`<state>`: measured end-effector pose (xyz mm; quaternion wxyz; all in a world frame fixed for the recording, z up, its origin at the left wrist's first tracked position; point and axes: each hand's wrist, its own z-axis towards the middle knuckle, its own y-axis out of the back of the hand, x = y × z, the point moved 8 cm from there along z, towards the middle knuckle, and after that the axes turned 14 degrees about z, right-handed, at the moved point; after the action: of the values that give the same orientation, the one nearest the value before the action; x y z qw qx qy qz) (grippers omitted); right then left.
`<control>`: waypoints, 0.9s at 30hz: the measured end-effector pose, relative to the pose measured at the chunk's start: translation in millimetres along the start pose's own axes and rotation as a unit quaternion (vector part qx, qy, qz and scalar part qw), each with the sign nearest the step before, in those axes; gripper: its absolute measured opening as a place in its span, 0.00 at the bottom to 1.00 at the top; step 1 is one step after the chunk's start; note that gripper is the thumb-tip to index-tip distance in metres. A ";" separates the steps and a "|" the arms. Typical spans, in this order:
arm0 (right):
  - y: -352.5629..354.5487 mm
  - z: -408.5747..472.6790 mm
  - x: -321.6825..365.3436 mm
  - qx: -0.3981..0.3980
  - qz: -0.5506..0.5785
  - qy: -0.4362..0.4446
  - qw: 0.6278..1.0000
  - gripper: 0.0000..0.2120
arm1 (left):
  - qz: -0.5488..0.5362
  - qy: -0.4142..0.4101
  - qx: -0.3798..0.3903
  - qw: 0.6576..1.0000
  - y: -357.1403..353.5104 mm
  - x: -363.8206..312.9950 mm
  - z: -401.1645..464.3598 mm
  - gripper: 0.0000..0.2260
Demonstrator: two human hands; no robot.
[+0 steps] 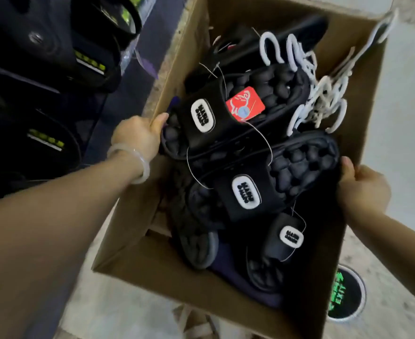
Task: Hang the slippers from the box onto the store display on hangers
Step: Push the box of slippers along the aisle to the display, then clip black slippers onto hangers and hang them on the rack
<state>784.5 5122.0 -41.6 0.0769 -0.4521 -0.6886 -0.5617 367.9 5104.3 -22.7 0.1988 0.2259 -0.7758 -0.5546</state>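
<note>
Both hands grip opposite walls of the box, which suggests the person is carrying or steadying it beside the display rather than picking yet. The left hand curls over the left rim, thumb inside against a slipper's toe end; a pale bangle sits on that wrist. The right hand grasps the right rim, fingers wrapped over the edge. Neither hand holds a slipper.

The slippers lie loose inside the box, piled at angles. The top slipper carries a red tag with a white drawing; its writing is too small to read. A second slipper lies just below it, and a third sits lower, near the front wall. Each strap bears a white oval badge with two short lines of dark letters, too blurred to make out. Thin strings trail from the pairs.

A tangle of white hangers rests in the far right corner of the box, handy for the hanging to come. To the left, dark slippers with yellow-green strips already fill the display. On the floor by the box's near right corner is a round black thing with green lettering, not legible.

Judging from this, hanging has not begun for this batch.
</note>
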 end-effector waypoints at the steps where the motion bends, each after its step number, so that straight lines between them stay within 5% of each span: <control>1: -6.1 10.7 1.9 -0.002 0.008 -0.005 1.000 0.22 | -0.009 0.003 -0.002 1.000 -0.9 -4.2 12.9 0.29; 8: -37.0 68.5 38.3 0.009 -0.017 -0.024 1.000 0.25 | -0.078 0.112 0.062 0.989 -6.9 -27.2 75.1 0.30; 14: -33.5 71.8 47.8 0.071 -0.021 -0.117 0.990 0.33 | -0.095 0.085 0.125 0.984 -0.4 -50.8 56.6 0.31; 18: -11.9 45.1 92.9 0.094 -0.061 -0.065 0.992 0.29 | -0.089 0.076 0.123 0.985 36.0 -68.3 26.2 0.29; 27: 17.9 -23.0 167.5 0.217 -0.179 0.013 0.959 0.22 | -0.157 0.033 0.265 0.951 72.0 -67.3 -66.5 0.23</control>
<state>690.9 5191.7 82.0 0.0802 -0.2863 -0.8626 -0.4092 450.9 5111.9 62.2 0.0674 0.4078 -0.8424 -0.3457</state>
